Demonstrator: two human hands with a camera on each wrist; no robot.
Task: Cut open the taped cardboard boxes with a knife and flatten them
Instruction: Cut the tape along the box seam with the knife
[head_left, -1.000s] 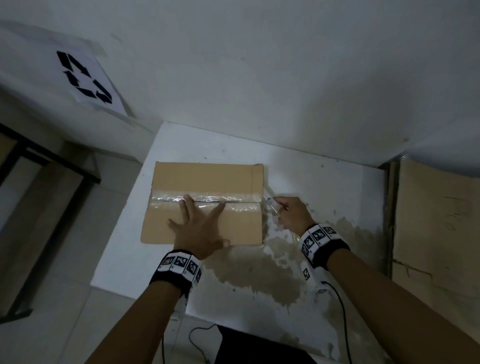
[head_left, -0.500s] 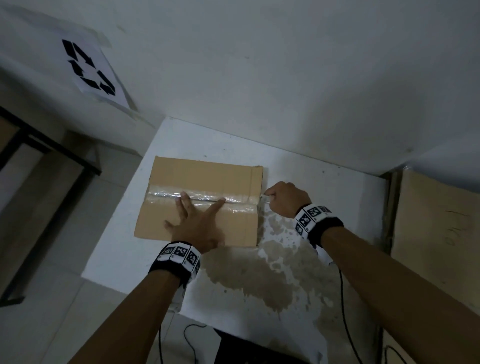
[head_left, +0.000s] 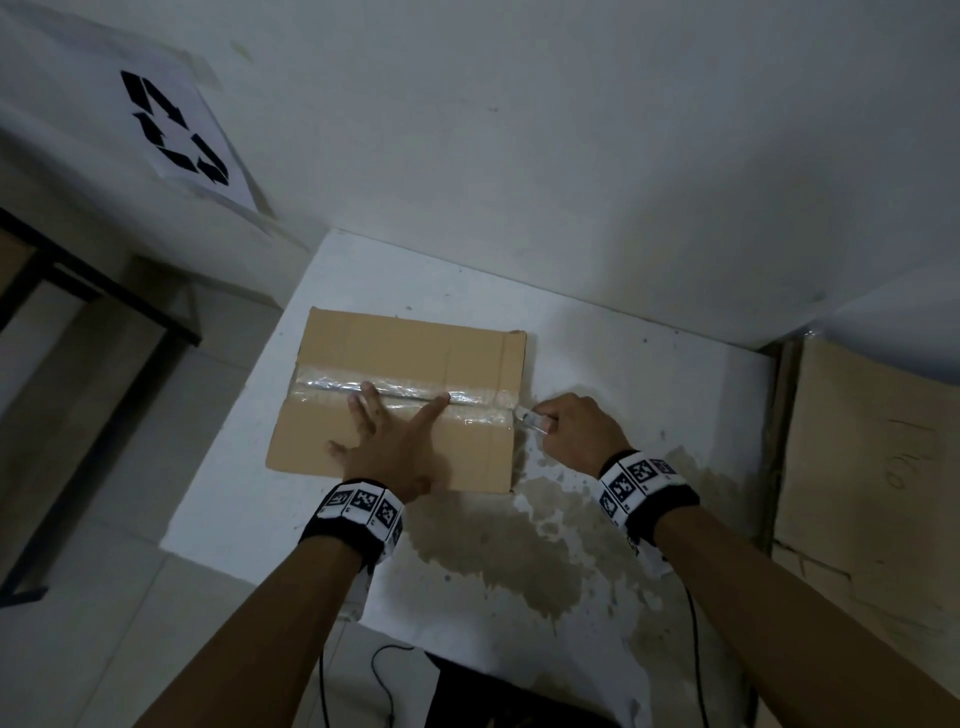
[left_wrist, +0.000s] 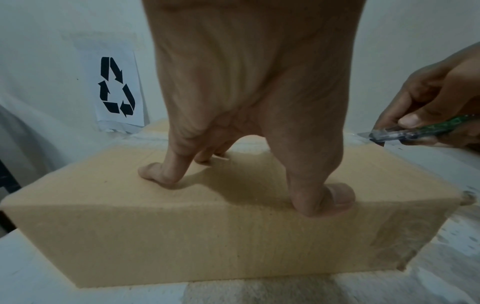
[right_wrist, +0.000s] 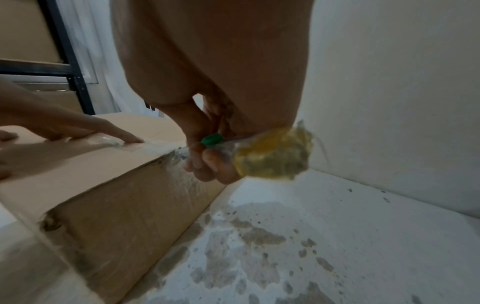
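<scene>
Flanking the box (head_left: 405, 358): recycling sign (head_left: 179, 135), leaning cardboard (head_left: 872, 483).

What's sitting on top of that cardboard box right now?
On the cardboard box lie a strip of clear tape along the seam and the left hand, pressing down with spread fingers. The box is closed, so its inside is hidden.

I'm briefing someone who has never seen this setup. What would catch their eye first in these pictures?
The cardboard box in the middle of the white table, with a shiny strip of clear tape along its top seam. The left hand presses flat on it, while the right hand holds a knife at the tape's right end. A recycling sign hangs on the wall, upper left.
</scene>
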